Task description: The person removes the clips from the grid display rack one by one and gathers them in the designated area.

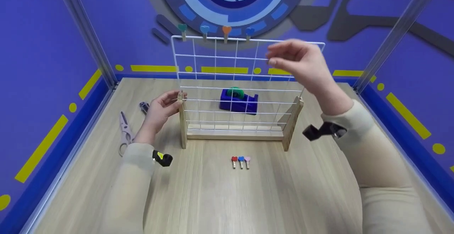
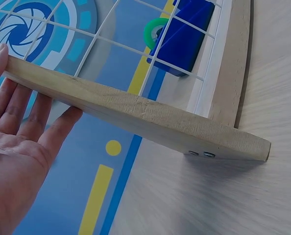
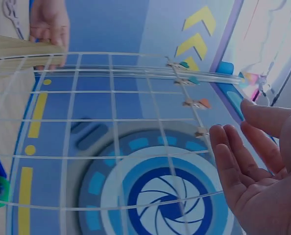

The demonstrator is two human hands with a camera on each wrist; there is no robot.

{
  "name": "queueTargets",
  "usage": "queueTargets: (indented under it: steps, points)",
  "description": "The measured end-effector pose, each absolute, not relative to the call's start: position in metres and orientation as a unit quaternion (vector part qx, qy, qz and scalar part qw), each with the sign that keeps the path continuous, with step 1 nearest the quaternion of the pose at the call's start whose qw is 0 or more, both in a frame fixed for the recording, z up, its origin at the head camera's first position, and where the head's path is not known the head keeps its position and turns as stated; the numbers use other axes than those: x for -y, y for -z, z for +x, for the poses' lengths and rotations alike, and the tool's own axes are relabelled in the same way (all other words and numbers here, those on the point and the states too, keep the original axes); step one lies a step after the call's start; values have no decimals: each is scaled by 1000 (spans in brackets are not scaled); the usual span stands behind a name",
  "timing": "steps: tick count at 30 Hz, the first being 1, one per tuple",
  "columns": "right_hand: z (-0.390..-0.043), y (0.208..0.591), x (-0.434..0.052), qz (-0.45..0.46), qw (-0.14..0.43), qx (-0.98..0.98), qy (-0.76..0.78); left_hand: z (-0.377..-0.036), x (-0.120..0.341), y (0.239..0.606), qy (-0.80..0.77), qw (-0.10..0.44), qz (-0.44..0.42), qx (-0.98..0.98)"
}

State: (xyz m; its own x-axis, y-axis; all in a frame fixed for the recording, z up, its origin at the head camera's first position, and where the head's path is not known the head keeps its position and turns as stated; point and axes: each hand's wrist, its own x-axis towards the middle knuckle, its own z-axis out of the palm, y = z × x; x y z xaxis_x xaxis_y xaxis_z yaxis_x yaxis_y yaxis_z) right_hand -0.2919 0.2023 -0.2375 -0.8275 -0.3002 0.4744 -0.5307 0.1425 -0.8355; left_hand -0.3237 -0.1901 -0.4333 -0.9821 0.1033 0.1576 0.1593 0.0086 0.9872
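**Wooden-framed wire grid between two hands**

Pale scissors (image 1: 124, 132) lie on the bench (image 1: 220, 198) out beyond the left hand (image 1: 161, 109), with a small dark object (image 1: 143, 107) just past them that is too blurred to name. The left hand rests its straight fingers against the top of the left wooden post (image 1: 182, 118); in the left wrist view the palm is flat and open behind that post (image 2: 135, 117), holding nothing, with the fingertips cut off by the wood. The white wire grid (image 1: 227, 85) stands upright between this post and the right post (image 1: 292, 122), on a wooden base rail (image 1: 234, 133). Four heart-topped pegs (image 1: 215, 32) sit on its top wire, to the left of the right hand; their colours are dim. Behind the grid, seen only through the wires, stands a blue tape dispenser (image 1: 238, 101) with a green roll. Three more small pegs (image 1: 241, 161) lie on the bench in front of the grid, between the two forearms. The right hand (image 1: 301, 65) is raised at the grid's upper right corner, fingers loosely bent toward the top wires; whether they touch a wire is hard to tell. In the right wrist view its fingers (image 3: 238, 161) look relaxed and empty.
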Motion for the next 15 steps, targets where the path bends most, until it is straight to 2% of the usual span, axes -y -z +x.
queueTargets:
  steps: [6,15]
  points:
    - [-309,210,-186,295,132,727,-606,-323,191,435,699,23,-97,708]
    - [-335,192,-170,266,139,755,-584,-325,191,435,709,21,-106,697]
